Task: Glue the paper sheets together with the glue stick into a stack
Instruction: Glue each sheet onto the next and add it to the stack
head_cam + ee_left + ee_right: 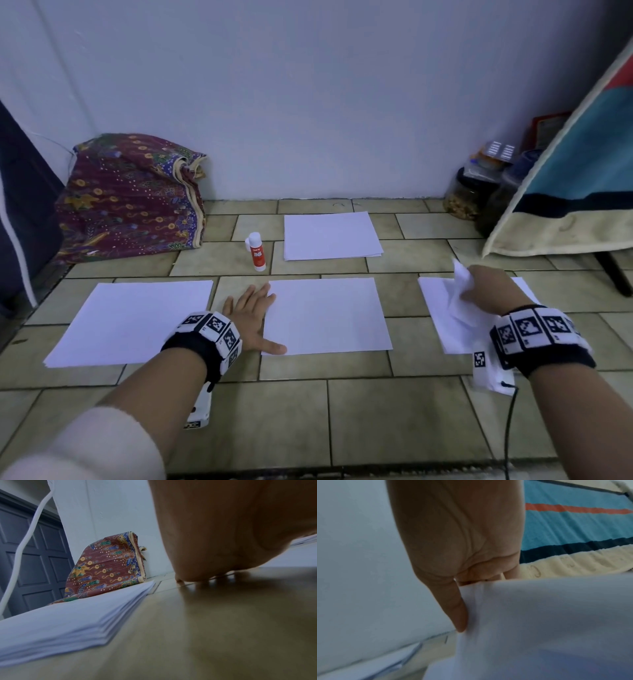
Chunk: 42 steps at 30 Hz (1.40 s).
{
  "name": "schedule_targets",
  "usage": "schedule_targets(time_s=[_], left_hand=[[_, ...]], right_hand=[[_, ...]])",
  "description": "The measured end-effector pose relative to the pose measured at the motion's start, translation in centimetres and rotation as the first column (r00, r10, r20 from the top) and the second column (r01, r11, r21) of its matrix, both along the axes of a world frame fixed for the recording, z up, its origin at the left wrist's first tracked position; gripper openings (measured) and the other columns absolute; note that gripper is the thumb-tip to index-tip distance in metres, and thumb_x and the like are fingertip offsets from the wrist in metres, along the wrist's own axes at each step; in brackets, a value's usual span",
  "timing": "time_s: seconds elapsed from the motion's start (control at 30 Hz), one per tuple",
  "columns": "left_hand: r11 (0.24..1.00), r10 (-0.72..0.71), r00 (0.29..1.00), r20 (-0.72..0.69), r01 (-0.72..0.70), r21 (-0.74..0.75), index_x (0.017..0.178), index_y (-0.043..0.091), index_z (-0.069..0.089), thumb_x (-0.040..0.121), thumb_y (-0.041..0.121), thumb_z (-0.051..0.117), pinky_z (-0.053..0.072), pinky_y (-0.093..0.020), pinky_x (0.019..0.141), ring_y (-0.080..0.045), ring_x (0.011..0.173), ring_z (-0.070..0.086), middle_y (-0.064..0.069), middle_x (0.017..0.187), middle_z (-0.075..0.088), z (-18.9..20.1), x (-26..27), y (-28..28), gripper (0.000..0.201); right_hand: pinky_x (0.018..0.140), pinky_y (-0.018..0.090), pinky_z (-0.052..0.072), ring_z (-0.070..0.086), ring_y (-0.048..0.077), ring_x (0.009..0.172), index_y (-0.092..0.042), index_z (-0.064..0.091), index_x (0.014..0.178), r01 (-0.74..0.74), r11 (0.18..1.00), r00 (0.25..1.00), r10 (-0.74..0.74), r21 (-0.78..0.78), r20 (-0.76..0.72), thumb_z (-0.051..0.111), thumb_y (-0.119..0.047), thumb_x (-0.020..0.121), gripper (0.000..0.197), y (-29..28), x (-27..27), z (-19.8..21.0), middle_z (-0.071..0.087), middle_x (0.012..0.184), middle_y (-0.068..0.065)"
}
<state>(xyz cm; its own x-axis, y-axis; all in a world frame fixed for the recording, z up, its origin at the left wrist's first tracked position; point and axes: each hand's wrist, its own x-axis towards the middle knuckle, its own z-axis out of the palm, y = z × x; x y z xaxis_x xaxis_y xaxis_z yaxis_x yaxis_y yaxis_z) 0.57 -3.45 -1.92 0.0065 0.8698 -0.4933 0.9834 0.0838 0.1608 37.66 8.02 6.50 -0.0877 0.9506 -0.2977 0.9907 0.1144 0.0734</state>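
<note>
Right hand (486, 287) fingers pinch a lifted sheet (460, 291) — left hand (251, 317) fingers spread beside the middle sheet (329, 315).

Dim, bluish, even light – soft shadows, bowed edges – both wrist views blurred, head view sharper.

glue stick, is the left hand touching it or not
Apart. The head view shows the glue stick standing upright on the floor tiles, with bare tile between it and the left hand, which lies flat at the middle paper's left edge.
</note>
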Motion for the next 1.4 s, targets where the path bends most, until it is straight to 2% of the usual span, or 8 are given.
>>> schedule_targets(time_s=[0.13,0.23,0.47,0.63,0.8,1.1,1.23,1.4], left_hand=[[1.000,0.005,1.000,0.008,-0.005,0.005,0.153,0.021,-0.003,0.015,0.097,0.030,-0.002,-0.050,0.117,-0.019,0.147,-0.016,0.006,0.159,-0.019,0.5,0.3,0.3,0.161],[1.000,0.002,1.000,0.002,-0.002,-0.026,0.153,0.022,-0.007,0.009,0.101,0.028,-0.003,-0.055,0.117,-0.021,0.146,-0.020,0.006,0.157,-0.025,0.5,0.5,0.3,0.168],[0.998,0.000,0.999,0.036,0.003,-0.063,0.152,0.024,-0.014,0.001,0.105,0.021,-0.012,-0.056,0.113,-0.022,0.143,-0.028,0.012,0.155,-0.030,0.3,0.6,0.3,0.174],[0.999,0.031,0.998,-0.046,-0.033,-0.036,0.152,0.023,-0.014,0.066,0.080,0.059,-0.011,-0.057,0.114,-0.024,0.144,-0.027,0.009,0.156,-0.029,-0.1,1.1,0.1,0.127],[0.997,0.038,0.998,-0.059,-0.042,-0.062,0.151,0.024,-0.016,0.037,0.089,0.035,-0.012,-0.057,0.113,-0.024,0.143,-0.029,0.008,0.156,-0.030,-0.2,1.1,0.2,0.142],[0.998,0.038,0.997,-0.063,-0.041,-0.044,0.152,0.025,-0.014,0.044,0.085,0.039,-0.012,-0.056,0.114,-0.024,0.144,-0.028,0.010,0.155,-0.030,-0.7,0.9,0.3,0.134],[0.999,0.034,0.997,-0.065,-0.036,-0.030,0.152,0.026,-0.013,0.048,0.082,0.040,-0.011,-0.055,0.114,-0.024,0.144,-0.027,0.010,0.156,-0.029,-0.7,0.9,0.3,0.130],[0.999,0.034,0.998,-0.053,-0.036,-0.040,0.151,0.030,-0.015,0.027,0.090,0.025,-0.010,-0.057,0.114,-0.025,0.144,-0.026,0.009,0.156,-0.028,-0.7,0.9,0.5,0.144]], right_hand=[[0.071,0.029,0.036,0.053,0.027,0.085,-0.003,0.049,0.116,0.029,0.990,0.987,-0.006,0.138,-0.160,0.046,-0.008,0.091,0.026,-0.4,-2.1,1.9,0.060,0.099,0.014],[0.072,0.030,0.039,0.053,0.025,0.082,-0.014,0.029,0.144,-0.133,0.978,0.964,0.165,0.159,-0.209,0.045,-0.007,0.090,0.056,-2.3,-6.5,3.0,0.056,0.094,0.010],[0.106,0.048,0.032,0.050,0.030,0.120,-0.011,0.046,0.124,-0.231,0.970,0.918,0.189,-0.081,-0.349,0.056,-0.029,0.089,0.040,-5.4,-17.0,-2.2,0.058,0.124,0.010],[0.108,0.066,0.018,0.022,0.034,0.141,-0.022,0.036,0.142,-0.151,0.966,0.915,0.057,-0.208,-0.398,0.049,-0.040,0.094,0.053,-6.2,-20.1,-5.0,0.040,0.145,0.004],[0.107,0.069,0.016,0.008,0.033,0.146,-0.026,0.025,0.149,-0.211,0.955,0.867,0.086,-0.206,-0.491,0.046,-0.040,0.097,0.058,-6.0,-21.0,-5.4,0.026,0.154,-0.001],[0.113,0.056,0.020,0.009,0.032,0.145,-0.007,0.013,0.149,-0.164,0.974,0.868,0.067,-0.156,-0.492,0.065,-0.051,0.083,0.094,-5.3,-21.1,-6.4,0.019,0.156,0.007],[0.116,0.056,0.014,-0.003,0.037,0.146,-0.007,0.010,0.151,-0.127,0.973,0.943,0.058,-0.194,-0.327,0.059,-0.058,0.085,0.097,-5.4,-20.8,-5.8,0.008,0.160,0.010],[0.113,0.062,0.014,0.000,0.040,0.146,-0.011,0.019,0.149,-0.129,0.949,0.962,0.049,-0.288,-0.270,0.057,-0.065,0.081,0.095,-5.5,-21.3,-6.1,0.007,0.159,0.016]])
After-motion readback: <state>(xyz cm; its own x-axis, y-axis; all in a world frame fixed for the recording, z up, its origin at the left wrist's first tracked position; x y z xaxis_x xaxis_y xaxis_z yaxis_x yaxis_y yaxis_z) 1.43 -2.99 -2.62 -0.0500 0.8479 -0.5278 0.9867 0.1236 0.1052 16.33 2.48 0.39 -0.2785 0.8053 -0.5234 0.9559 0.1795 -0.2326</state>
